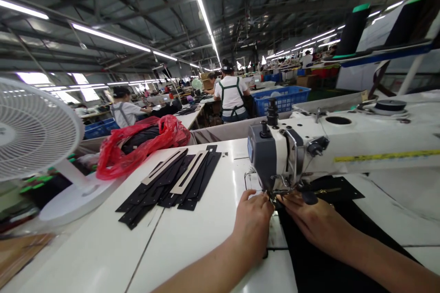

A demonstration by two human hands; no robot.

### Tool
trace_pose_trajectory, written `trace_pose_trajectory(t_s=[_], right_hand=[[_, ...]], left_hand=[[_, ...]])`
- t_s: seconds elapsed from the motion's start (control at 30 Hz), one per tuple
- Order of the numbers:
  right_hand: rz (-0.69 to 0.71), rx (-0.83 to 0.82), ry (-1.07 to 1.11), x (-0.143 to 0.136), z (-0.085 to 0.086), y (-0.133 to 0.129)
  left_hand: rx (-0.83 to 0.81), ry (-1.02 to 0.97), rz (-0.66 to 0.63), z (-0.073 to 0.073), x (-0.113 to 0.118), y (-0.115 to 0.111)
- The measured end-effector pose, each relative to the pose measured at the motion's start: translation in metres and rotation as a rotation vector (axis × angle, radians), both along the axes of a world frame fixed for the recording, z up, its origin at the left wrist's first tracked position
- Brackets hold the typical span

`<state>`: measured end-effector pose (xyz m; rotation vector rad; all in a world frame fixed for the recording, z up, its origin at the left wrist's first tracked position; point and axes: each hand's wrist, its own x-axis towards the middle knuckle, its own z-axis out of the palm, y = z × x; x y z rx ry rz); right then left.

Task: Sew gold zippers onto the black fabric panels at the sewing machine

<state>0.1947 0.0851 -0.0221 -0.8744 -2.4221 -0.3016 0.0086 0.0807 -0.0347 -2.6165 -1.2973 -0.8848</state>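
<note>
A white and grey sewing machine (275,155) stands over the table, its presser foot and needle area just above my fingertips. My left hand (253,219) is left of the needle, its fingers curled and pressed together; what lies between them is hidden. From the right, my right hand (311,219) reaches in with closed fingers on the edge of a black fabric piece (309,265) beneath the foot. That fabric spreads under my right wrist toward me. Behind it, a black piece with a gold-coloured zipper (325,191) lies beside the machine's base.
Left of the machine lies a pile of black strips (161,190) with pale slotted templates (189,171) on top. Farther left are a red plastic bag (144,144) and a white fan (30,128). A blue crate (282,99) and co-workers (231,94) are beyond the table.
</note>
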Motion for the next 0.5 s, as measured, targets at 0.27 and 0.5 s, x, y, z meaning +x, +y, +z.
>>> trace_pose_trajectory(t_s=[0.27, 0.5], right_hand=[[-0.046, -0.089, 0.015, 0.007, -0.005, 0.008], [-0.264, 0.27, -0.16, 0.032, -0.001, -0.052]], left_hand=[[0.019, -0.015, 0.013, -0.002, 0.002, 0.004], [-0.061, 0.011, 0.007, 0.019, -0.012, -0.016]])
